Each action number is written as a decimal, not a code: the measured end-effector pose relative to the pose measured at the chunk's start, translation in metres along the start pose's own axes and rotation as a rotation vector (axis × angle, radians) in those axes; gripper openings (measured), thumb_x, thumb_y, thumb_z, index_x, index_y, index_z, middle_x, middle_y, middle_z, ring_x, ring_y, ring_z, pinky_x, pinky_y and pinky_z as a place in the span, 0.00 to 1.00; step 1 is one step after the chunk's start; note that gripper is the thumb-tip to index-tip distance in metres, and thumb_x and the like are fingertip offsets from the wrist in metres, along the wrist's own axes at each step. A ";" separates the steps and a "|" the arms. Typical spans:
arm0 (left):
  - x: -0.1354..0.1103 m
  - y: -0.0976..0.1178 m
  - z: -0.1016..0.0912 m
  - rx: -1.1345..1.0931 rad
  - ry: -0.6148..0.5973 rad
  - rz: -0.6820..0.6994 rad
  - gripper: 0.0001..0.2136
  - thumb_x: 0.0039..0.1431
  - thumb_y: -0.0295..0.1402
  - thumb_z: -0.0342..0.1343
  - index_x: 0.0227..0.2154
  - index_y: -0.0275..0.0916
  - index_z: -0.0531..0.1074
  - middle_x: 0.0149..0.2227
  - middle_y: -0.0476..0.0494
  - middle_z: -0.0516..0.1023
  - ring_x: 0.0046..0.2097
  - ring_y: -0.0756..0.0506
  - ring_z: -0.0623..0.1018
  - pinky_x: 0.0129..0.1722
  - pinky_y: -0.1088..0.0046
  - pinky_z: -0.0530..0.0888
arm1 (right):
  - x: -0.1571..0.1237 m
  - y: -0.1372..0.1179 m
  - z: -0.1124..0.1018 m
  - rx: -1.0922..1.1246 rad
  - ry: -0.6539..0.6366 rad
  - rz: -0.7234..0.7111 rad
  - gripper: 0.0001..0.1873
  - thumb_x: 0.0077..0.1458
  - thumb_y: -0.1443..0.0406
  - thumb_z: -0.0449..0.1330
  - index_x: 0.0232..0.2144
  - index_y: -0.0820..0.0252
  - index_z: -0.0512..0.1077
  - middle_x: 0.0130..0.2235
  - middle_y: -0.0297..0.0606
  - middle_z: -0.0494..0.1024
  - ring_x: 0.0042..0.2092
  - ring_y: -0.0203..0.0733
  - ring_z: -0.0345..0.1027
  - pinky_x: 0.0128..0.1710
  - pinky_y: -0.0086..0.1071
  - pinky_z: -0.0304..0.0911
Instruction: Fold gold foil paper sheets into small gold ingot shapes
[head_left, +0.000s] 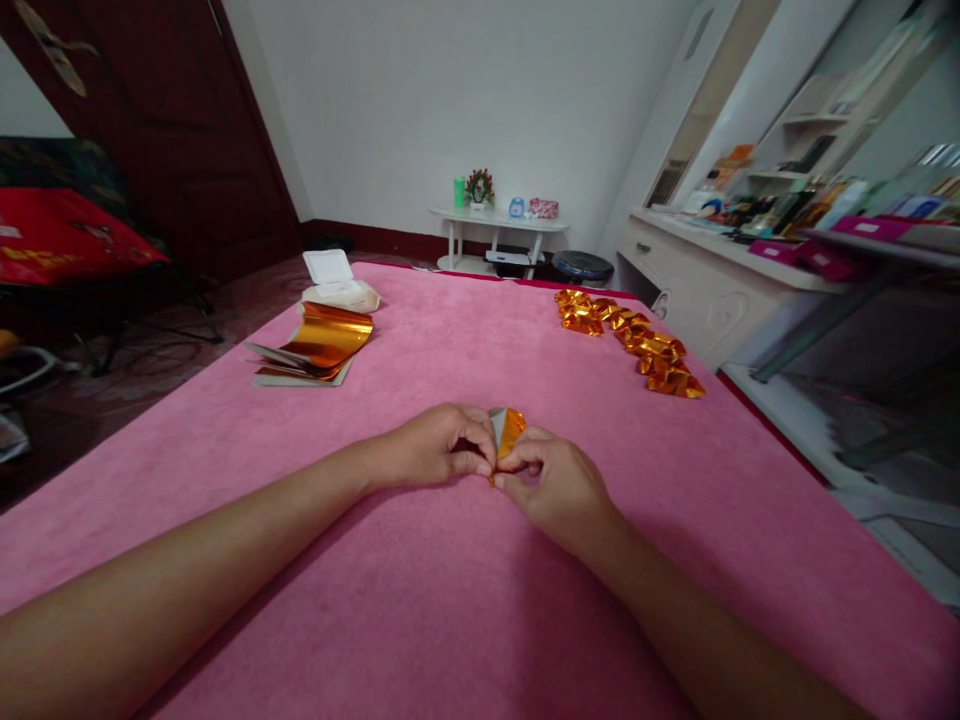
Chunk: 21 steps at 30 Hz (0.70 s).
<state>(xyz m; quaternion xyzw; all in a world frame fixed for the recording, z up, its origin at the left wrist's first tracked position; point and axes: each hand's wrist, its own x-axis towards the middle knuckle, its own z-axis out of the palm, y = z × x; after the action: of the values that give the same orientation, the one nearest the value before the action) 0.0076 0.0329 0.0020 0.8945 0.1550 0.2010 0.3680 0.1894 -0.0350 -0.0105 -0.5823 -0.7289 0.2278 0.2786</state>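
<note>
Gold foil piece, right between left hand and right hand, pinched at its near end in the grip of both, low over the middle of the pink tabletop! Off to the far right, a row of folded gold pieces; across to the left, a stack of foil sheets.

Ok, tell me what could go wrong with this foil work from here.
The foil is pinched at its near end between the left hand and right hand; too hard a squeeze might tear it.
The folded pieces lie near the cloth's right edge; a knock could push some off.
The stack looks loose and curled, so sheets might slide.
</note>
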 end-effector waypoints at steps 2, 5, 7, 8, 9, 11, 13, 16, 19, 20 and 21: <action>0.000 0.002 0.000 -0.008 0.005 -0.003 0.03 0.55 0.26 0.55 0.28 0.35 0.74 0.31 0.47 0.73 0.36 0.51 0.72 0.39 0.76 0.68 | 0.000 0.001 0.000 -0.001 0.002 -0.001 0.04 0.45 0.66 0.61 0.25 0.53 0.76 0.30 0.32 0.73 0.28 0.33 0.64 0.27 0.26 0.56; -0.001 0.005 0.000 0.002 0.012 0.002 0.03 0.55 0.26 0.55 0.29 0.35 0.74 0.32 0.46 0.73 0.36 0.51 0.72 0.39 0.75 0.68 | 0.000 0.001 0.000 -0.007 0.005 -0.006 0.03 0.45 0.66 0.62 0.25 0.53 0.76 0.30 0.32 0.73 0.28 0.33 0.64 0.26 0.27 0.55; -0.001 0.006 0.000 0.020 0.021 0.001 0.03 0.55 0.25 0.55 0.29 0.35 0.74 0.32 0.46 0.73 0.36 0.51 0.72 0.39 0.75 0.68 | 0.000 0.000 0.000 -0.016 0.008 -0.006 0.03 0.45 0.65 0.62 0.25 0.53 0.76 0.30 0.31 0.73 0.28 0.33 0.63 0.26 0.27 0.55; -0.002 0.006 0.001 0.030 0.026 -0.003 0.03 0.54 0.25 0.55 0.29 0.35 0.73 0.32 0.46 0.73 0.36 0.51 0.72 0.39 0.75 0.68 | 0.000 -0.001 0.000 -0.019 0.009 -0.006 0.03 0.45 0.65 0.62 0.24 0.53 0.76 0.30 0.31 0.73 0.28 0.33 0.63 0.25 0.27 0.55; -0.002 0.005 0.002 0.039 0.035 -0.008 0.03 0.53 0.24 0.55 0.29 0.35 0.73 0.32 0.46 0.74 0.35 0.51 0.72 0.38 0.75 0.68 | 0.000 -0.001 -0.001 -0.020 0.007 -0.007 0.02 0.45 0.65 0.62 0.24 0.53 0.76 0.30 0.31 0.73 0.27 0.33 0.63 0.25 0.27 0.54; -0.002 0.003 0.004 0.050 0.056 -0.023 0.03 0.51 0.24 0.56 0.30 0.35 0.73 0.31 0.46 0.74 0.35 0.51 0.72 0.37 0.75 0.68 | 0.001 -0.002 -0.001 -0.016 0.005 -0.012 0.02 0.45 0.66 0.62 0.23 0.53 0.76 0.30 0.31 0.73 0.28 0.33 0.63 0.26 0.27 0.55; -0.002 0.000 0.004 0.045 0.077 -0.050 0.03 0.50 0.26 0.58 0.30 0.35 0.73 0.31 0.47 0.74 0.34 0.51 0.72 0.37 0.75 0.68 | 0.001 -0.002 -0.001 -0.007 0.005 -0.019 0.02 0.45 0.66 0.63 0.23 0.53 0.76 0.31 0.31 0.74 0.29 0.33 0.64 0.27 0.27 0.55; -0.001 -0.003 0.004 0.004 0.099 -0.134 0.07 0.47 0.31 0.62 0.29 0.34 0.72 0.31 0.47 0.73 0.33 0.51 0.72 0.35 0.75 0.68 | 0.001 -0.002 -0.001 0.004 0.011 -0.016 0.02 0.45 0.66 0.63 0.24 0.53 0.76 0.32 0.31 0.74 0.31 0.34 0.65 0.28 0.27 0.55; 0.001 -0.002 0.004 -0.056 0.109 -0.204 0.11 0.44 0.33 0.65 0.28 0.34 0.71 0.30 0.48 0.72 0.33 0.51 0.71 0.34 0.76 0.68 | 0.001 -0.002 0.000 -0.004 0.013 0.007 0.01 0.45 0.65 0.64 0.25 0.53 0.76 0.31 0.32 0.74 0.31 0.35 0.65 0.28 0.27 0.56; 0.002 -0.002 0.004 -0.072 0.113 -0.216 0.12 0.43 0.33 0.65 0.28 0.34 0.70 0.30 0.49 0.72 0.32 0.51 0.71 0.33 0.76 0.68 | 0.000 -0.001 0.000 -0.009 0.013 0.014 0.01 0.45 0.65 0.64 0.25 0.54 0.76 0.31 0.32 0.74 0.30 0.35 0.65 0.27 0.27 0.55; 0.003 -0.001 0.004 -0.085 0.117 -0.225 0.12 0.43 0.33 0.66 0.28 0.34 0.70 0.29 0.49 0.72 0.32 0.52 0.71 0.32 0.76 0.67 | 0.000 -0.001 0.000 -0.013 0.013 0.020 0.01 0.45 0.65 0.64 0.25 0.54 0.76 0.30 0.32 0.73 0.30 0.35 0.65 0.27 0.27 0.55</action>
<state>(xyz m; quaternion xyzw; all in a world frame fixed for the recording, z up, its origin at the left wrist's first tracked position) 0.0122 0.0323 -0.0008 0.8418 0.2670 0.2166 0.4160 0.1884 -0.0353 -0.0096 -0.5928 -0.7227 0.2220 0.2773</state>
